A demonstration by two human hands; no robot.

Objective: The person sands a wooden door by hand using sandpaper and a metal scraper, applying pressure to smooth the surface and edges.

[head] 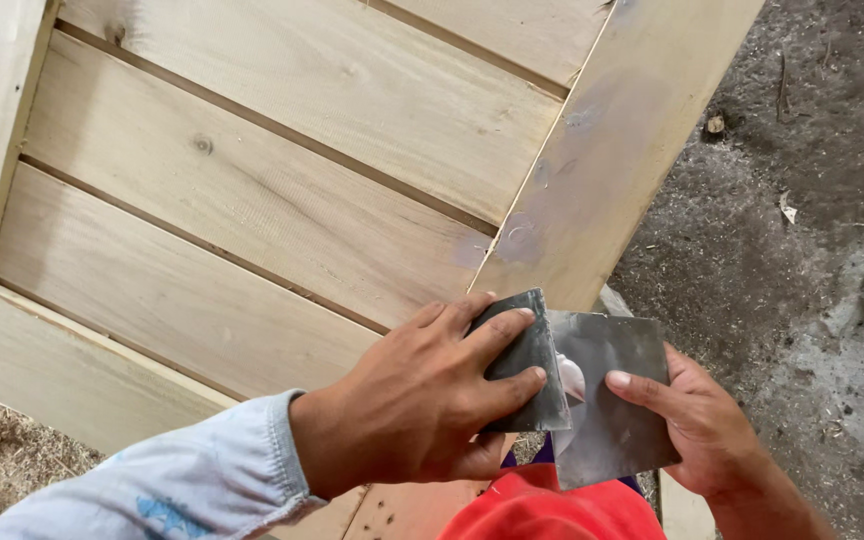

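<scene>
A pale wooden panel (252, 200) made of horizontal slats in a frame fills the upper left. Its right frame board (612, 150) carries grey smears of filler. At the panel's lower right corner my left hand (422, 400) grips a dark grey folded sheet, like sandpaper (527, 360). My right hand (697, 420) holds a second, larger grey sheet (607, 400) from beneath, thumb on top. The two sheets overlap at the middle. A light blue sleeve (172, 480) covers my left forearm.
Dark grey dirt ground (802, 250) with small debris lies to the right of the panel. Sawdust or straw (2, 460) shows at the bottom left. Red cloth (542, 510) sits at the bottom edge under my hands.
</scene>
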